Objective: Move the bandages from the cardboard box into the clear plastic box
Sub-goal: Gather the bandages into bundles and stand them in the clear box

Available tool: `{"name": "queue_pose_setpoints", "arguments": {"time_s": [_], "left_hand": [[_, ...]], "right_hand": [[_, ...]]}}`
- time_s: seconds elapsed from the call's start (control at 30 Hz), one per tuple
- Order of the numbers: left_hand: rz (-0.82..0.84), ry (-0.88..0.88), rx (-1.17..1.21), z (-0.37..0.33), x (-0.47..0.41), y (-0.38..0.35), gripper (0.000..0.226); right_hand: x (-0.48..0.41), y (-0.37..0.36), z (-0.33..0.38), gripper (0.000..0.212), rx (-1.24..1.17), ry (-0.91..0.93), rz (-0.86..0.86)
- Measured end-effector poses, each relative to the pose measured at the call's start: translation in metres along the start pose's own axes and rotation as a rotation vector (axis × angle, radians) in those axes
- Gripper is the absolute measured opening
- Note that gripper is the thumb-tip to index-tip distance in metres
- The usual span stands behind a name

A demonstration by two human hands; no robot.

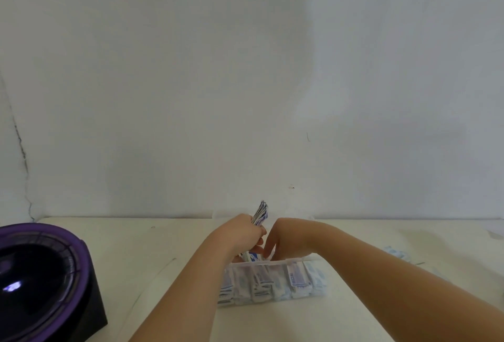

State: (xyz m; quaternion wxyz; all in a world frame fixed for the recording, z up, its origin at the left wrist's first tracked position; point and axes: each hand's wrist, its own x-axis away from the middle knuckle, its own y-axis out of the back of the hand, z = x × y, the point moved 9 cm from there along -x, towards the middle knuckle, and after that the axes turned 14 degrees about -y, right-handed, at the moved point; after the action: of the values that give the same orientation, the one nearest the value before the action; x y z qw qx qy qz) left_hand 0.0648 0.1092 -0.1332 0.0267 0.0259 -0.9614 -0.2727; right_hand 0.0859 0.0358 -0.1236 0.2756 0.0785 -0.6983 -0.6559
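- A clear box [268,281] sits on a pale table [169,287], in the lower middle of the view; everything below is placed from this box.
- Through its near wall, rows of wrapped bandages [272,284] show, standing side by side in white and pale blue wrappers.
- Both bare forearms come in from the bottom edge and cross in front of the box's two ends, hiding its corners.
- The right hand [275,240] bends down at the wrist over the box's far side, fingers dipping inside it; whether they hold anything cannot be told.
- The left hand [242,230], just left of the right one and above the box, is closed around a bundle [260,212] of bandages, whose blue and white ends fan upward past the knuckles.
- Well to the left of the box, at the frame's edge, stands a black object with a purple ring [41,279] round a dark glossy dish.
- To the right of the box, a few pale blue wrappers [396,253] lie loose on the table, blurred.
- Behind the box rises a plain white wall [245,82], with a thin crack [23,156] running down its far left.
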Motion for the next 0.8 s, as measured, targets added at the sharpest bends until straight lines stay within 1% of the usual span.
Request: {"name": "queue_pose_setpoints", "arguments": {"time_s": [0.17, 0.3, 0.5, 0.63, 0.8], "left_hand": [[0.003, -0.010, -0.055, -0.002, -0.002, -0.001, 0.023], [0.097, 0.021, -0.224, 0.001, -0.003, -0.005, 0.025], [0.177, 0.025, -0.430, 0.005, -0.008, -0.009, 0.031], [0.194, 0.040, -0.472, 0.006, -0.011, -0.009, 0.031], [0.190, 0.037, -0.429, 0.007, -0.010, -0.011, 0.030]], "right_hand": [[-0.002, -0.004, 0.001, 0.033, 0.071, -0.020, 0.038], [-0.003, -0.005, 0.002, 0.034, 0.056, -0.023, 0.046], [-0.001, -0.003, 0.004, 0.035, 0.064, -0.030, 0.041], [-0.003, -0.004, 0.003, 0.034, 0.035, -0.046, 0.050], [-0.004, -0.004, 0.001, 0.034, 0.021, -0.040, 0.056]]}}
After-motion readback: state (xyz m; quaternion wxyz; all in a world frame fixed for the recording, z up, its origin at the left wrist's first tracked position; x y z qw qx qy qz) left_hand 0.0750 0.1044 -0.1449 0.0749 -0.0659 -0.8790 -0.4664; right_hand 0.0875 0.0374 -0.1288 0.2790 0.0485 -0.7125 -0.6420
